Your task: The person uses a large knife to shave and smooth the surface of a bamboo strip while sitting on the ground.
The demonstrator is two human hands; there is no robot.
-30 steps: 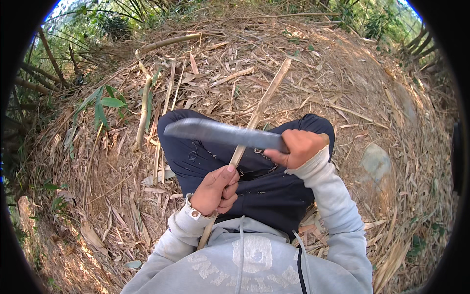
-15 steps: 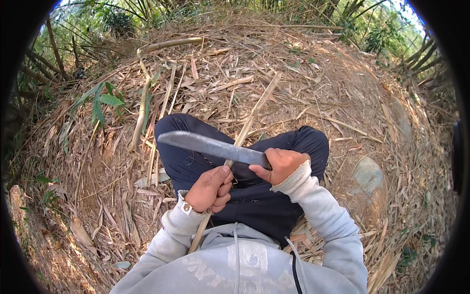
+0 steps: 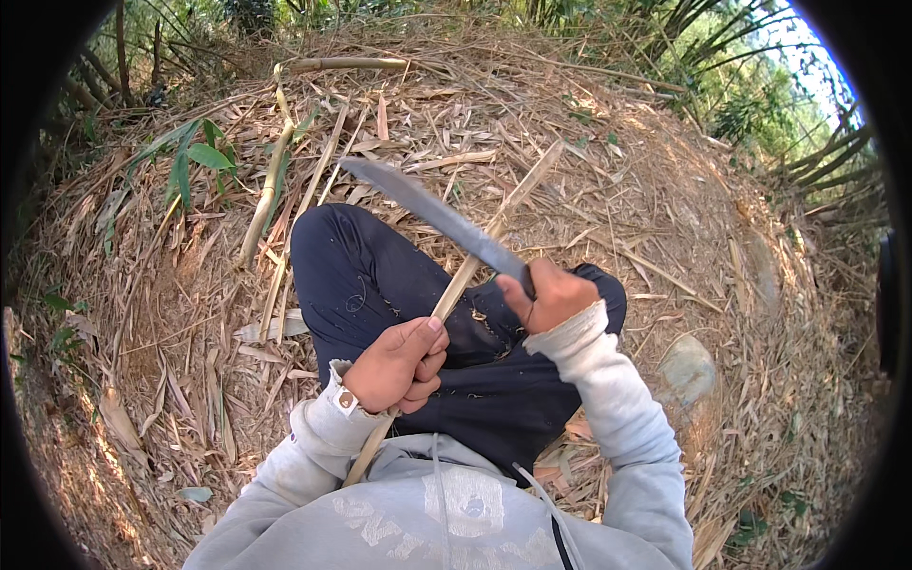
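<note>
A long, pale split bamboo strip [image 3: 455, 289] slants from beside my lap up over my crossed legs, its far end pointing away to the right. My left hand [image 3: 397, 366] is wrapped round the strip near its lower half, thumb along the top. In my right hand [image 3: 559, 296] is a machete [image 3: 427, 208] with a dark grey, slightly curved blade pointing away to the left. The blade crosses the strip beyond my left hand; whether its edge touches the wood I cannot tell. My right fingers hide the machete's handle.
Dry bamboo leaves and fibres [image 3: 209, 328] cover the ground all round me. A bent bamboo stick [image 3: 269, 195] lies ahead to the left, near a green leafy sprig [image 3: 195, 157]. A stone [image 3: 688, 370] sits to my right. Bamboo stems rise at the far edges.
The machete has moved outward along the strip, away from my left hand, and its tip now points farther from me. My left hand keeps its grip on the strip.
</note>
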